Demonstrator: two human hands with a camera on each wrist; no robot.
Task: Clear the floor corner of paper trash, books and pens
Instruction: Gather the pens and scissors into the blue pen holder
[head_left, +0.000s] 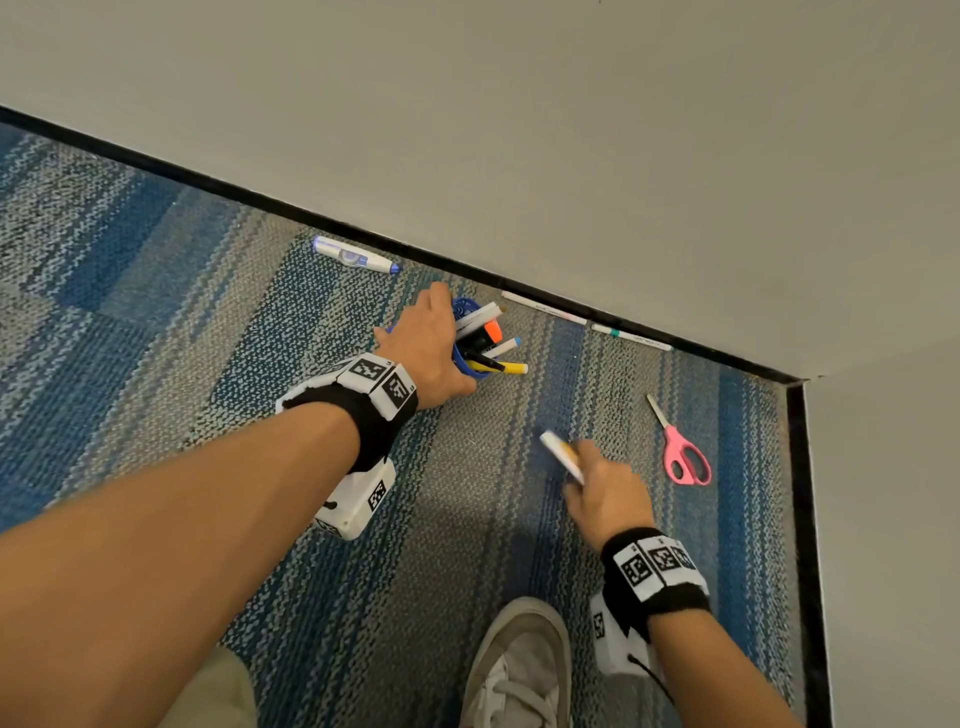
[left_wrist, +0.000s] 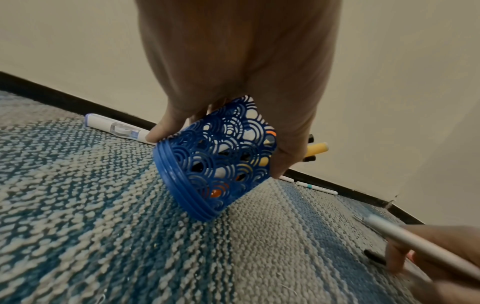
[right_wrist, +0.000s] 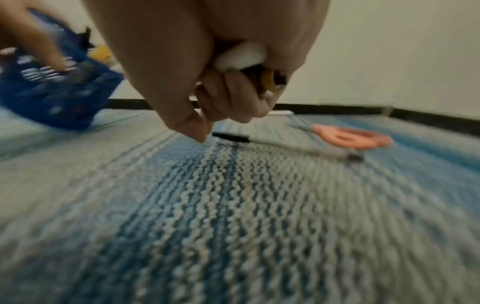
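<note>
Left hand (head_left: 431, 343) is gripping the blue pen holder (left_wrist: 218, 158), fingers wrapped round it, tilting it on the carpet (head_left: 156, 322) near the baseboard; markers (head_left: 488, 338) are sticking out of its mouth. Right hand (head_left: 605, 493) is clutching a white marker (head_left: 563, 457), possibly more than one; the wrist view is blurred. Pink scissors (head_left: 683, 452) are lying just beside it.

Left hand (left_wrist: 233, 86) grips tilted blue pen cup (left_wrist: 218, 162) on carpet (left_wrist: 91, 236).
</note>
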